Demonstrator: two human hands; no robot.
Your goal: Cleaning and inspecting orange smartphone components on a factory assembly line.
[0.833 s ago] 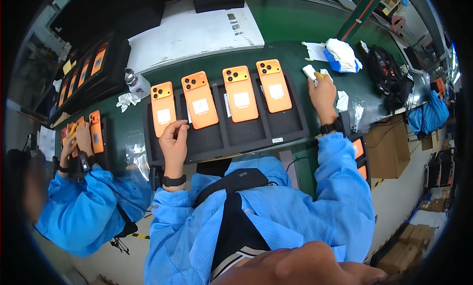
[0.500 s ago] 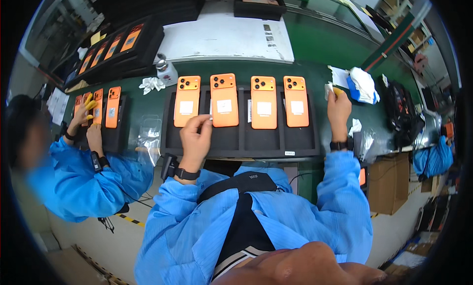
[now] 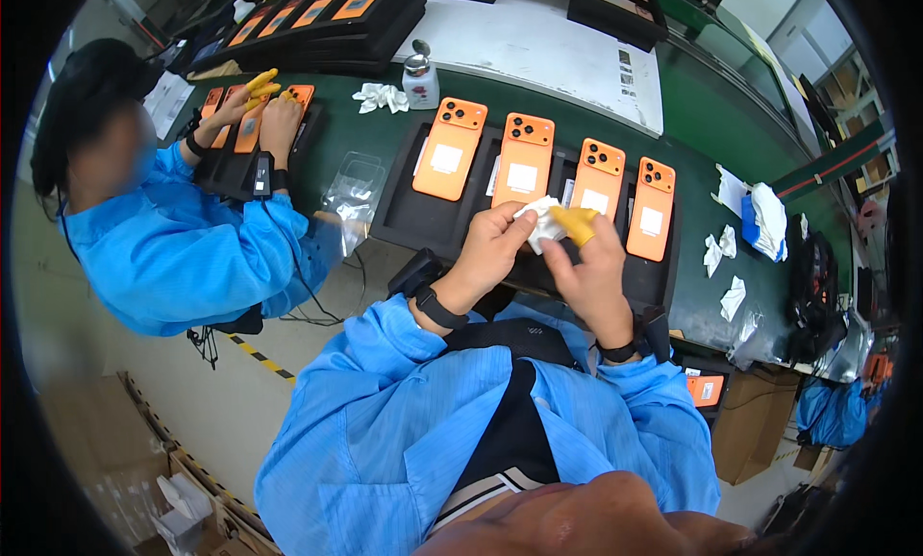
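Left hand [image 3: 488,253] pinches a crumpled white wipe [image 3: 541,220] over a black tray [image 3: 408,213] bearing four orange triple-camera smartphones [image 3: 525,160]. Right hand [image 3: 594,275], yellow finger cots [image 3: 577,222] fitted, touches the wipe's right side; whether its fingers pinch it cannot be told.

1. White flat rectangular panel [image 3: 524,51] lying on the green counter [image 3: 332,123].
2. White bottle with a metal top [image 3: 421,88], just in front of the panel's left end.
3. Clear plastic packaging [image 3: 354,189], nearer the wearer than the panel, leftward.
4. Black bag [image 3: 817,296], well right of the panel.
5. Brown cardboard box [image 3: 757,426], below counter height, right of the panel.
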